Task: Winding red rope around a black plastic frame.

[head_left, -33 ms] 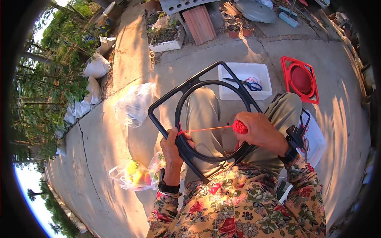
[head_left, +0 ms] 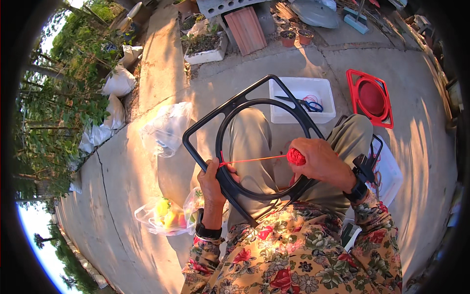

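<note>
Across my knees lies a black frame (head_left: 219, 137) with a round ring inside an angular outer rim. My left hand (head_left: 211, 185) grips its left side, thumb pressed where a red strand (head_left: 254, 159) meets the ring. That strand runs taut across the ring's opening to a small ball of red yarn (head_left: 295, 157). Closed around the ball is my right hand (head_left: 320, 159), above the ring's right side. The fingers beneath the ball are partly hidden.
Ahead stands a white plastic box (head_left: 277, 116) with dark-handled scissors (head_left: 313, 105) inside. A red frame (head_left: 382, 115) with a dark red round middle lies to its right. Another pale box (head_left: 391, 169) sits beside my right leg. Plastic bags (head_left: 166, 130) rest at my left, one holding yellow and red things.
</note>
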`<state>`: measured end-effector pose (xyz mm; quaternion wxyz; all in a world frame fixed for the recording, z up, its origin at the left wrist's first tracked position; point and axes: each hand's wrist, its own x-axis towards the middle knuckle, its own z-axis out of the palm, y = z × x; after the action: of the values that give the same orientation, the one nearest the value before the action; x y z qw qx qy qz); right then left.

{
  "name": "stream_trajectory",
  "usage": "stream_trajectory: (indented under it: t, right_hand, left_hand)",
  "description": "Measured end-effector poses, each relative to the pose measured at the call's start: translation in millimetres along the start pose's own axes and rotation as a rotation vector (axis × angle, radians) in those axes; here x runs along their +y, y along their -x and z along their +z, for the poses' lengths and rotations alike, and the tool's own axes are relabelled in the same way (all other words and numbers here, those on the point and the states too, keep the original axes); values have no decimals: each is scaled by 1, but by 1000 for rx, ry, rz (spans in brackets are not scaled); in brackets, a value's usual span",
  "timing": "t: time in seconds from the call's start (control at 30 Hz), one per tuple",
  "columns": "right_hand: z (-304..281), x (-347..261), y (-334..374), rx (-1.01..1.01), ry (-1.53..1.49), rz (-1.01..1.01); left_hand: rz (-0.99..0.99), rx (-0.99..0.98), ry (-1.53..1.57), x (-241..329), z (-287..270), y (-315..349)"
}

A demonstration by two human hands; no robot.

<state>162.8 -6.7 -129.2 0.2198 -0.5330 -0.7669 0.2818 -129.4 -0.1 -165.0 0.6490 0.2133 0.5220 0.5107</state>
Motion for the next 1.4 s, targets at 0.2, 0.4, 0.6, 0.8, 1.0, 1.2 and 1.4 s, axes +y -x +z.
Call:
stream_trajectory:
  t: [0.2, 0.4, 0.6, 0.8, 1.0, 1.2, 1.4]
  right_hand:
    - [1, -4, -4, -68, 14, 9]
    - [-5, -11, -9, -55, 49, -47]
    - [-19, -28, -18, -101, 80, -69]
    - [-43, -51, -25, -43, 198, -88]
    - [-66, -50, 0, -78, 284, -30]
    - [-50, -28, 18, -54, 198, 27]
    - [-49, -18, 15, -24, 152, 33]
  left_hand:
    - [47, -17, 23, -4, -6, 2]
    - [79, -10, 24, -7, -10, 4]
    - [125, -64, 156, -7, -13, 8]
    - [116, -164, 308, 5, -4, 7]
    - [-77, -258, 240, 16, 19, 11]
    - [-186, -228, 205, 16, 33, 18]
    - [-57, -176, 158, 9, 38, 22]
